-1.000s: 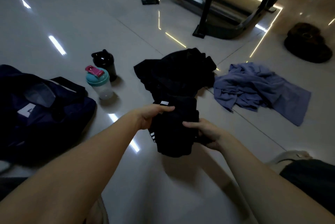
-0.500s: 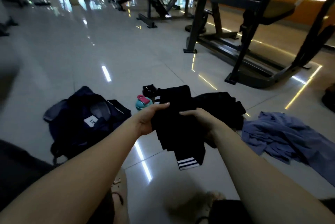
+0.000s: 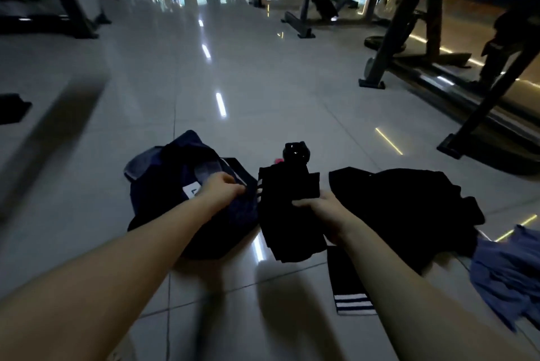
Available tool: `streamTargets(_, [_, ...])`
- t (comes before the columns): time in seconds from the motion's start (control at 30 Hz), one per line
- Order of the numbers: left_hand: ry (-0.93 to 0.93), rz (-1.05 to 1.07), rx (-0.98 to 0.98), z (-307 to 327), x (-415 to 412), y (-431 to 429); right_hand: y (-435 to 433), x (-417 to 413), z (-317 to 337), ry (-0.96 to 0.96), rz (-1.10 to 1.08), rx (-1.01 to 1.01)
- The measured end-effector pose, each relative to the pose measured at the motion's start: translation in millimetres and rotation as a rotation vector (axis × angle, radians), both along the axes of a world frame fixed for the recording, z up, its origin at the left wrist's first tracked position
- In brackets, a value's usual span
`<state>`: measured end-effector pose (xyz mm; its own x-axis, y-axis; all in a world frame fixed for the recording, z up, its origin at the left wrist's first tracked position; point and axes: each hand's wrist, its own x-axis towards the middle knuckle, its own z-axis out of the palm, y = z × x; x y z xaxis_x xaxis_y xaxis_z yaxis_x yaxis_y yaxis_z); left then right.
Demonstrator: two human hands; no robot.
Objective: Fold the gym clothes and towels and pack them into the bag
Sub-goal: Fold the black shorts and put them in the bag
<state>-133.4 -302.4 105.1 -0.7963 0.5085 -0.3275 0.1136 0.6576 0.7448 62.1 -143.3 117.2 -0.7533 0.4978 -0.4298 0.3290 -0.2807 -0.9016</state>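
Bag [image 3: 157, 202]: navy, white label. Folded garment [image 3: 287, 214]: black, white side stripes. Loose strip [image 3: 349, 281]: black, white-striped end. Heaped clothing [image 3: 409, 205]: black. Towel [image 3: 508, 270]: slate blue. Bottle [image 3: 295, 153]: black.

Mostly hidden behind the black striped garment [image 3: 287, 200]: pink-lidded bottle [image 3: 279, 160], and the base of the black shaker [image 3: 295, 152]. Label on the bag [image 3: 175, 214] half covered by left hand [image 3: 222, 189]. Right hand [image 3: 320, 207] fingers mostly behind the garment. Blue cloth [image 3: 508, 267] cut by right edge. Striped sock [image 3: 349, 287] partly under forearm.
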Motion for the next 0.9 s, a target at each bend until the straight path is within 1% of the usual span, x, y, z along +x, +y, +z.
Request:
streamTargets(0.03, [0.242,-0.02,-0.245,-14,-13,-11,-3,-4,-7,-0.017,-0.016,0.019])
streamTargets(0.07, [0.372,-0.055,-0.402,-29,-24,-21,-5,-8,-14,-0.035,-0.015,0.032])
streamTargets(0.1, [0.377,-0.105,-0.492,-48,-36,-32,-9,-11,-20,-0.053,0.008,0.035])
streamTargets(0.13, [0.268,-0.135,-0.499,-63,-45,-43,-12,-16,-28,-0.073,0.029,0.038])
streamTargets(0.17, [0.118,-0.135,-0.459,-73,-49,-52,-15,-21,-34,-0.094,0.041,0.044])
streamTargets(0.2, [0.022,-0.143,-0.435,-81,-50,-59,-17,-26,-42,-0.115,0.037,0.052])
streamTargets(0.23, [-0.017,-0.16,-0.427,-85,-47,-65,-20,-30,-48,-0.13,0.032,0.053])
streamTargets(0.3, [0.047,-0.202,-0.442,-96,-33,-73,-27,-38,-59,-0.142,0.015,0.019])
streamTargets(0.37, [0.107,-0.146,-0.395,-104,-7,-73,-35,-43,-69,-0.154,0.008,-0.003])
streamTargets(0.5, [0.08,-0.032,-0.267,-111,64,-55,-41,-41,-95,-0.255,-0.032,0.079])
streamTargets(0.53, [0.041,-0.057,-0.236,-107,83,-51,-38,-39,-99,-0.291,-0.037,0.101])
streamTargets(0.6, [-0.105,-0.242,-0.188,-97,113,-46,-29,-31,-96,-0.369,-0.003,0.18])
streamTargets(0.67, [-0.391,-0.439,-0.171,-83,119,-45,-16,-20,-86,-0.446,0.069,0.283])
streamTargets(0.7, [-0.517,-0.501,-0.153,-76,113,-45,-11,-17,-81,-0.473,0.099,0.335])
streamTargets(0.73, [-0.519,-0.541,-0.146,-69,102,-45,-7,-14,-75,-0.487,0.12,0.398])
streamTargets(0.77, [-0.388,-0.538,-0.139,-64,85,-43,-5,-13,-68,-0.493,0.134,0.471])
streamTargets(0.8, [-0.139,-0.506,-0.18,-61,64,-43,-5,-13,-60,-0.497,0.151,0.54])
streamTargets(0.87, [0.437,-0.451,-0.389,-52,18,-53,-10,-18,-43,-0.477,0.174,0.646])
streamTargets(0.9, [0.619,-0.479,-0.499,-52,-2,-63,-14,-21,-35,-0.44,0.176,0.685])
